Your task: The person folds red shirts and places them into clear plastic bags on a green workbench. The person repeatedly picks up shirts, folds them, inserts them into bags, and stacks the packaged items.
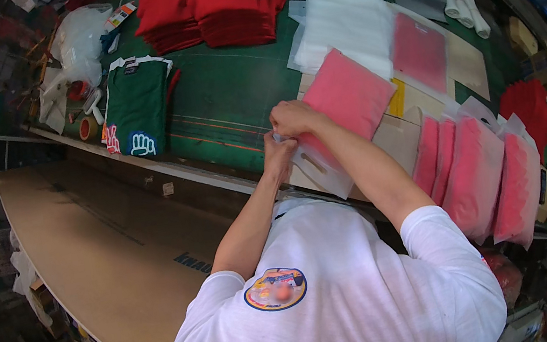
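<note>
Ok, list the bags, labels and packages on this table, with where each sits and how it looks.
Clear bag with a red garment inside: under both hands, flat, rectangular.
Row of filled bags: right edge, overlapping, clear over red.
Empty bags: behind the hands, white stack.
Hang tag: far left, small, orange and white.
Cardboard sheet: left, below the table, long, brown.

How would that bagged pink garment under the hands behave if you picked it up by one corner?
The bagged pink garment would probably flop and sag: it looks like folded cloth in a thin frosted plastic bag. It likely feels light for its size, and the smooth film may be slippery. Both the left hand and the right hand pinch its open end.
</note>
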Available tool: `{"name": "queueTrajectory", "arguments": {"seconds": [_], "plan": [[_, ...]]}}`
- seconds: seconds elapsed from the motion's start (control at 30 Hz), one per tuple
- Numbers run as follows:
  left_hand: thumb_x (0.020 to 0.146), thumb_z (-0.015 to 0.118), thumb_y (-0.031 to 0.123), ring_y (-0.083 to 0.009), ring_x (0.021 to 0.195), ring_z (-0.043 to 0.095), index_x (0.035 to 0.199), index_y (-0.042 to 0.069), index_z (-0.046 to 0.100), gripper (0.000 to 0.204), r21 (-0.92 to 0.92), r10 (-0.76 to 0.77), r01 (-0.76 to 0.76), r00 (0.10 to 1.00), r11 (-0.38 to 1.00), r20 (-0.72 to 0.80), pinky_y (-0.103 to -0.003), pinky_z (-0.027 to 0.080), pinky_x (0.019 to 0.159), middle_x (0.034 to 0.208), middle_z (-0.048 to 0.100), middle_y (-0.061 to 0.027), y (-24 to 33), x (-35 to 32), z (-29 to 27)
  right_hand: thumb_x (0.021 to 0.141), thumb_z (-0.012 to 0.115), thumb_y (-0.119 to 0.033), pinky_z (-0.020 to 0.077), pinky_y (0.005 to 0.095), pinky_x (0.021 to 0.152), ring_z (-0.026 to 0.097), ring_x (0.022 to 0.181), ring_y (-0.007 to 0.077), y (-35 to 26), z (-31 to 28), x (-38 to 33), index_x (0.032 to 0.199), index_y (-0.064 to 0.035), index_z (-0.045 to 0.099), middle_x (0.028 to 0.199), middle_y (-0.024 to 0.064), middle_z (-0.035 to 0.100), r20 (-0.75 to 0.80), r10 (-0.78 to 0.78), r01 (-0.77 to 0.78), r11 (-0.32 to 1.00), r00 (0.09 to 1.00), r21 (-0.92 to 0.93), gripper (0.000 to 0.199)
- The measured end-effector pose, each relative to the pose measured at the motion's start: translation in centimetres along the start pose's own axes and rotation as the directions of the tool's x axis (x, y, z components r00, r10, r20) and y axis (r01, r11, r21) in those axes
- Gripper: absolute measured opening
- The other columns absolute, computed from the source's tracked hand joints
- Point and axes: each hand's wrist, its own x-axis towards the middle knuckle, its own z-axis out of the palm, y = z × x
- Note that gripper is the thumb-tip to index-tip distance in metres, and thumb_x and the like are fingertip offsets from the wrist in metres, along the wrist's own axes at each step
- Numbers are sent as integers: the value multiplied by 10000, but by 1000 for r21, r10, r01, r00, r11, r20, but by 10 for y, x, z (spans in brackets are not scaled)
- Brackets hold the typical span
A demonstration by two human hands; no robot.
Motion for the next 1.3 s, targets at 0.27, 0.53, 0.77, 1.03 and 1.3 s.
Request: {"name": "queueTrajectory", "arguments": {"seconds": [0.27, 0.53, 0.77, 1.03, 1.3], "plan": [[699, 691, -40, -152, 735, 626, 1034, -3, 580, 355, -41, 28, -24, 996, 999, 90, -311, 505, 635, 904, 638, -46, -8, 0, 5, 783, 664, -166, 569, 492, 813, 725, 960, 374, 1, -2, 1, 961, -81, 780, 989, 180, 756, -19, 14, -14, 1000, 1000, 27, 229], [703, 694, -51, -164, 686, 626, 1080, 27, 535, 417, -85, 50, -43, 995, 995, 87, -319, 505, 577, 902, 635, -55, -16, -3, 17, 796, 672, -169, 574, 488, 808, 729, 955, 368, 2, -3, 5, 959, -89, 777, 984, 175, 759, -44, 17, -16, 999, 999, 33, 209], [732, 680, -65, -189, 726, 642, 1174, 21, 478, 494, -81, 60, -51, 992, 995, 111, -330, 525, 578, 962, 633, -77, -19, -10, 23, 792, 666, -176, 577, 487, 817, 727, 966, 371, 6, 0, 8, 958, -95, 780, 982, 177, 758, -64, 11, -9, 1000, 998, 27, 217], [728, 683, -76, -202, 895, 638, 1274, 21, 376, 634, -28, 24, -23, 998, 999, 59, -319, 558, 695, 1125, 574, -126, -28, -17, 31, 796, 643, -197, 572, 505, 844, 721, 982, 383, 6, -3, 8, 956, -92, 779, 1025, 185, 752, -67, 0, 3, 999, 998, 42, 235], [735, 638, -134, -175, 789, 600, 1240, 45, 421, 578, -141, 36, -39, 999, 989, -22, -324, 535, 660, 978, 557, -67, -33, -27, 27, 853, 646, -150, 545, 489, 896, 676, 1028, 379, 14, -1, 5, 952, -55, 762, 1002, 175, 741, -309, -122, 128, 992, 943, -3, 180]]}}
